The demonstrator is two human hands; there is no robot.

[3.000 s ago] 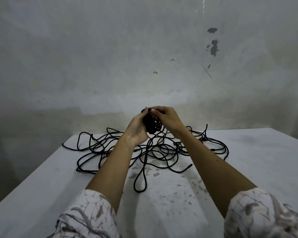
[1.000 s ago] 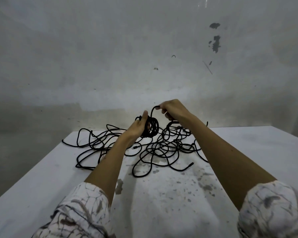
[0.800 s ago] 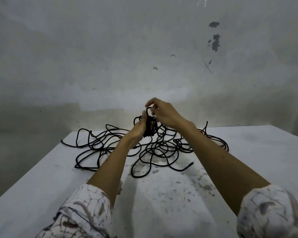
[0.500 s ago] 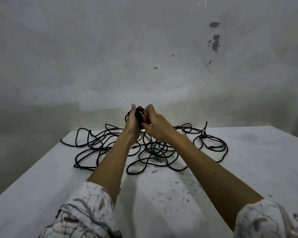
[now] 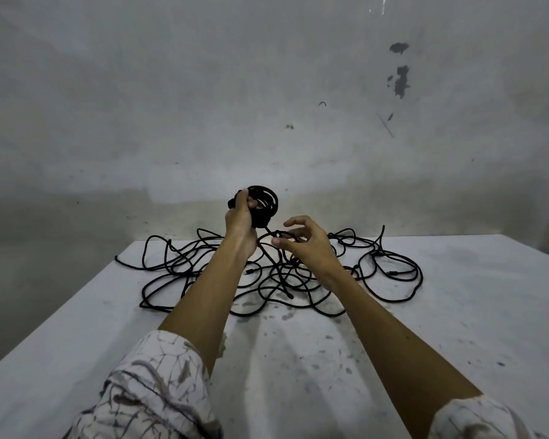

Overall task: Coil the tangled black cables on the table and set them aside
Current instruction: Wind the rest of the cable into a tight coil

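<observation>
Here the left hand (image 5: 241,217) is raised a little above the middle of the frame, fingers and thumb curled round a small coil (image 5: 263,205) of black cable that it grips upright against the pale wall (image 5: 171,106). From the bottom of that coil a single strand runs down and to the right to the right hand (image 5: 305,243), which hovers just lower, its fingers loosely spread and bent; whether it pinches the strand or the strand only passes under the fingertips cannot be told. Below and behind both hands the tangled cables (image 5: 377,274) lie in loose loops across the far half of the white, stained desk (image 5: 298,359), spreading from centre left to centre right. Patterned sleeves (image 5: 159,388) show at the lower edge.
</observation>
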